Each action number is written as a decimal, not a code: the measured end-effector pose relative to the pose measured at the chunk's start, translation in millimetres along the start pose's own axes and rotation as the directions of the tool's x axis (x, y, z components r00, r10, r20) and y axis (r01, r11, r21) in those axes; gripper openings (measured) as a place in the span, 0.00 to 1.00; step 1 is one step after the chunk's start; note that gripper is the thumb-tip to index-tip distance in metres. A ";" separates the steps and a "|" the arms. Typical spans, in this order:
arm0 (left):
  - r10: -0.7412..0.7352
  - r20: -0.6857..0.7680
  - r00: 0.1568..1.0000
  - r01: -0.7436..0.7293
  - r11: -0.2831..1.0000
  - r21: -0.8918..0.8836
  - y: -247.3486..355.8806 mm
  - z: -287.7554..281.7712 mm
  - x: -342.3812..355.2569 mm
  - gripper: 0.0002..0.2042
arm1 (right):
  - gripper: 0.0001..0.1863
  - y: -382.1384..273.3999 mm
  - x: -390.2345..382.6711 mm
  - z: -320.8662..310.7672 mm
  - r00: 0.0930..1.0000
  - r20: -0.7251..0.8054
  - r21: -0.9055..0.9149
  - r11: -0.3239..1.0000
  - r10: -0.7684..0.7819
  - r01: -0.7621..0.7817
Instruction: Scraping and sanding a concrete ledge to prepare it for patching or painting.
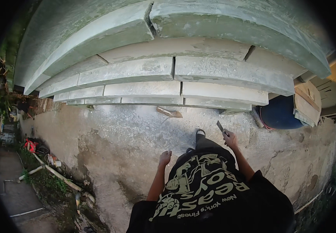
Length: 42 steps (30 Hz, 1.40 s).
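Observation:
My right hand [230, 139] is closed round the handle of a scraper [220, 126] with a flat dark blade. The blade points up and away, toward the wall of stacked pale slabs [222, 72], and does not touch it. Off to the left, my left hand [165, 157] hangs low over the ground with its fingers curled; whether anything small is in them is hidden. Beyond both hands, a broken piece of wood [169, 112] lies at the foot of the slabs.
A dark blue container [280, 113] and a cardboard piece [307, 103] stand at the slabs' right end. Rough concrete floor [105, 136] lies around me. On the left are pipes [61, 176] and a red object [30, 145]. My sandalled foot [200, 133] is near the wall.

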<state>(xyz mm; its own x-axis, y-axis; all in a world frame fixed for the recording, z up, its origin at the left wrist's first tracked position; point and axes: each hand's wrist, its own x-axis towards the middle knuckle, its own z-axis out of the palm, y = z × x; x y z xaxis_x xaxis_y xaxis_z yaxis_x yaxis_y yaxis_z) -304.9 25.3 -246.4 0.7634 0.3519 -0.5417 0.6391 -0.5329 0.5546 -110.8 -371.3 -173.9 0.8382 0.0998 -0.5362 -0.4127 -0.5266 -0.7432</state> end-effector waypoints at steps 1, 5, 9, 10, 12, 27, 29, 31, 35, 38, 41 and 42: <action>0.013 0.006 1.000 -0.013 1.000 0.016 5.6 -5.7 6.8 0.21 | 0.24 -4.0 -0.4 -2.2 1.000 -0.012 0.016 1.000 0.004 -0.004; 0.025 0.046 0.999 -0.030 0.994 0.102 50.2 -31.3 34.1 0.20 | 0.21 -28.1 -10.8 -5.1 0.983 -0.117 0.091 0.984 -0.142 0.153; 0.234 -0.132 0.963 -0.229 0.972 0.053 77.3 -48.5 72.7 0.20 | 0.22 -89.7 -13.9 -16.0 0.956 -0.049 -0.039 0.957 -0.290 0.289; 0.276 -0.169 0.946 -0.277 0.961 0.020 101.9 -57.0 72.3 0.20 | 0.23 -103.5 -15.9 -19.2 0.922 -0.007 -0.118 0.916 -0.387 0.383; 0.362 -0.149 0.920 -0.374 0.926 -0.060 170.8 -77.0 66.7 0.20 | 0.24 -127.1 -28.0 -28.9 0.912 -0.017 -0.100 0.909 -0.409 0.405; 0.881 -0.181 0.438 -0.896 0.409 -0.174 427.7 -166.1 21.5 0.17 | 0.27 -323.3 -49.3 -67.0 0.701 -0.266 -0.174 0.749 -0.661 0.640; 0.890 -0.251 0.381 -0.924 0.356 -0.140 445.1 -165.6 30.2 0.20 | 0.26 -339.0 -47.8 -74.5 0.700 -0.250 -0.197 0.743 -0.669 0.640; 0.897 -0.268 0.350 -0.935 0.350 -0.051 459.4 -162.0 39.0 0.28 | 0.26 -346.4 -42.2 -83.0 0.706 -0.235 -0.233 0.744 -0.668 0.627; 0.863 -0.262 0.432 -0.901 0.424 -0.089 479.0 -147.1 50.9 0.33 | 0.26 -345.4 -18.1 -99.5 0.622 -0.170 -0.268 0.643 -0.765 0.717; 0.858 -0.320 0.401 -0.903 0.430 0.023 488.3 -127.0 55.4 0.35 | 0.27 -343.4 -5.9 -113.9 0.616 -0.117 -0.332 0.615 -0.779 0.715; 0.808 -0.380 0.451 -0.882 0.468 -0.052 499.5 -109.4 49.9 0.35 | 0.26 -336.8 7.1 -128.8 0.557 -0.065 -0.309 0.548 -0.828 0.777; 0.792 -0.421 0.443 -0.887 0.455 -0.078 505.7 -105.0 51.7 0.34 | 0.26 -339.7 12.5 -135.8 0.559 -0.032 -0.329 0.536 -0.829 0.777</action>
<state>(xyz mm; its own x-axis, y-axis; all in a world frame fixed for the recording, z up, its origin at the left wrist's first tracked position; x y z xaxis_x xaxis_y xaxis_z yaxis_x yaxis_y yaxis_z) 67.6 -145.1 72.4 0.8834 0.0579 0.4651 -0.3794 -0.4945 0.7820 88.3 -305.8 126.2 0.8216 0.4655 0.3290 0.5473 -0.4828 -0.6836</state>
